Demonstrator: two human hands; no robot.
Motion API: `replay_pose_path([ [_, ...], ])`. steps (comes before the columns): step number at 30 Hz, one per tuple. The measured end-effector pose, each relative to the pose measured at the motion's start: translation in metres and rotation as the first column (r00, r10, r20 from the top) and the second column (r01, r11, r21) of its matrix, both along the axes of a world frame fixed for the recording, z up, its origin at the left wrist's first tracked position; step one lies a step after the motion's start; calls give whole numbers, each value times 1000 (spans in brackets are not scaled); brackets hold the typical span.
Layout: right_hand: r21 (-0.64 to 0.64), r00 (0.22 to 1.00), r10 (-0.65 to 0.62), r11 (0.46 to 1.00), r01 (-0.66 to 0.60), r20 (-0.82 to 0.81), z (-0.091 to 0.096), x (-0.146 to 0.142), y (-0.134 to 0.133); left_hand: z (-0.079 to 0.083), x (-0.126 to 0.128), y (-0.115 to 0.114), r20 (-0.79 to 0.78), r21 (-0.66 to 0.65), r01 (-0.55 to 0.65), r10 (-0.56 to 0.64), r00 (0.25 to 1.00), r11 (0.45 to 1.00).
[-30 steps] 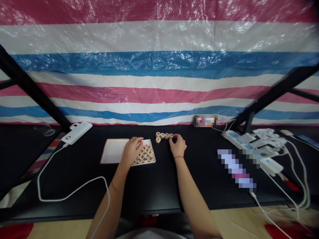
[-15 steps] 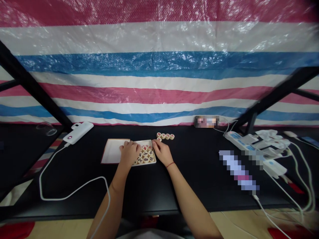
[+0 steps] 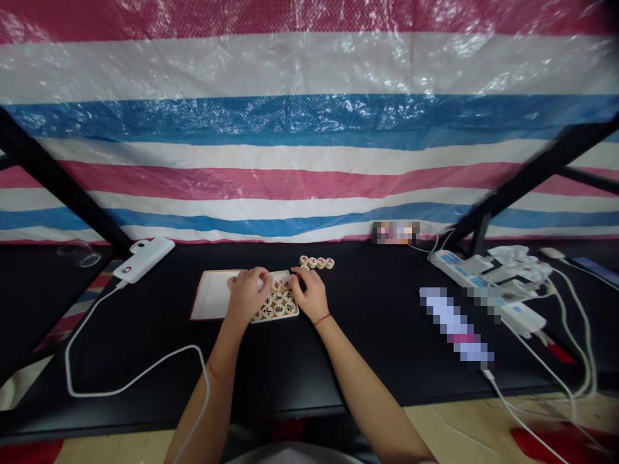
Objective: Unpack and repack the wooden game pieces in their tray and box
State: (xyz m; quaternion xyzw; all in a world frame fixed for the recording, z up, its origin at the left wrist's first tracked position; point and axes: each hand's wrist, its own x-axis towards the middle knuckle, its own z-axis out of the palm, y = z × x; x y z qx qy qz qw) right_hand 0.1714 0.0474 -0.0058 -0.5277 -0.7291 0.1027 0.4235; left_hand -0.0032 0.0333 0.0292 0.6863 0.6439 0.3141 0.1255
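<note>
A shallow white tray (image 3: 211, 298) lies on the black table (image 3: 309, 361); its right part holds several round wooden chess pieces (image 3: 276, 305) with red or black characters. My left hand (image 3: 246, 296) rests over the tray's middle, fingers curled on the pieces. My right hand (image 3: 309, 293) is at the tray's right edge, fingers bent and pinched at a piece there; whether it grips it I cannot make out. A short row of chess pieces (image 3: 316, 262) lies on the table just behind my right hand.
A white power bank (image 3: 144, 258) with a long white cable (image 3: 120, 386) lies at the left. Power strips, chargers and tangled cables (image 3: 503, 283) crowd the right. A clear glass (image 3: 80, 253) stands far left. A striped tarp (image 3: 309, 129) hangs behind; black frame bars slant at both sides.
My right hand left the row of pieces behind the tray and came left to the tray's right edge. My left hand stayed on the tray, shifting slightly.
</note>
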Motion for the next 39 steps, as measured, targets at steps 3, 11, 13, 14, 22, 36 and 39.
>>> replay_pose_path([
  [3,102,994,106,989,-104,-10,6,-3,-5,0,7,1,213,-5,85,-82,974,996],
  [11,137,997,27,990,-17,-70,10,7,-2,-20,18,4,603,-58,101,-45,796,993],
  [13,91,974,-166,979,182,-152,6,23,3,-24,14,8,679,-43,59,-14,734,997],
  [14,44,952,-255,963,265,-169,2,31,6,-25,12,10,706,-36,42,-4,708,998],
  [22,-110,966,-247,961,254,71,-19,56,17,-31,4,16,692,-12,51,-28,722,999],
  [36,-60,942,-27,998,8,-335,6,17,-8,-25,27,0,13,269,320,-336,942,908],
  [39,-98,928,-264,964,246,-262,-7,37,5,-25,21,3,-35,266,260,-260,965,928],
])
